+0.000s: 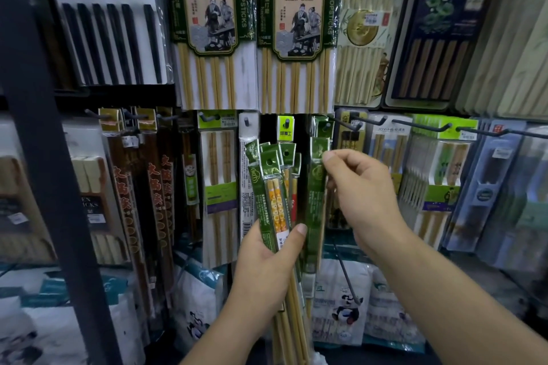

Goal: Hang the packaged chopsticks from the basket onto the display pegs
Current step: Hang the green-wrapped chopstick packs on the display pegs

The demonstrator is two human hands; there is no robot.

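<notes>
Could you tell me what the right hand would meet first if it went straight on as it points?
Pointing up-left, the right hand would press first into the green pack it pinches; beyond, probably the bundle in the left hand, though depth is unclear.

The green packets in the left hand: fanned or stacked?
Fanned: the green plastic chopstick packets spread apart at their tops above the left hand.

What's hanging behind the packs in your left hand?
Behind the packs, a white pack hangs at the left edge and a yellow tag shows above. Anything lower under that tag is covered by the packs and left hand.
</notes>
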